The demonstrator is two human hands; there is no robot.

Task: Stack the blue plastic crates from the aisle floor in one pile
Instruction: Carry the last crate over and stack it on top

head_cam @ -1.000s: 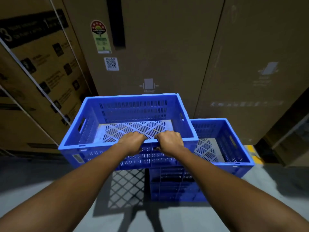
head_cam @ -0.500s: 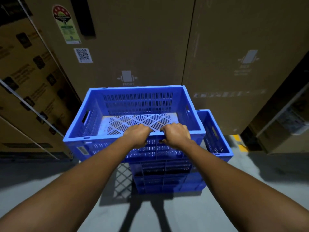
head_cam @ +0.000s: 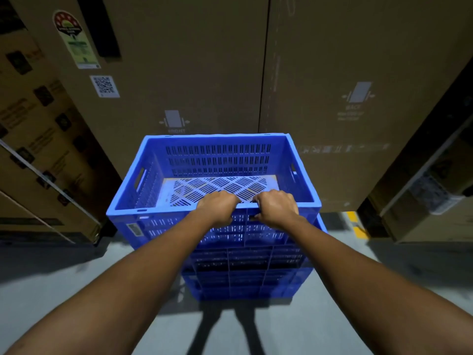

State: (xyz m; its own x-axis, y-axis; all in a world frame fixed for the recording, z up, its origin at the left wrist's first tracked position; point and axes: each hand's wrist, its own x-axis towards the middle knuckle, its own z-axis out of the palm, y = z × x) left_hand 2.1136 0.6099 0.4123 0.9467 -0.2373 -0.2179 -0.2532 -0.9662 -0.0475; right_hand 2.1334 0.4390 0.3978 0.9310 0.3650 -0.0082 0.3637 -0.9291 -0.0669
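A blue plastic crate [head_cam: 217, 160] with slotted walls and an empty lattice floor is held up in front of me. My left hand [head_cam: 217, 207] and my right hand [head_cam: 276, 208] both grip its near rim, close together at the middle. Under it stands a pile of blue crates [head_cam: 245, 272] on the grey floor; the held crate covers most of the pile's top and overhangs it to the left. Whether the held crate touches the pile I cannot tell.
Tall brown cardboard boxes [head_cam: 194, 73] form a wall right behind the crates, with strapped boxes [head_cam: 38, 139] at the left and more boxes [head_cam: 430, 196] at the right. A yellow floor marking [head_cam: 358, 226] shows at the right. Grey aisle floor [head_cam: 64, 278] lies around me.
The held crate has moved to the right, from left of the pile to nearly over it, now hiding the pile's open top. Both hands kept their grip on the near rim.
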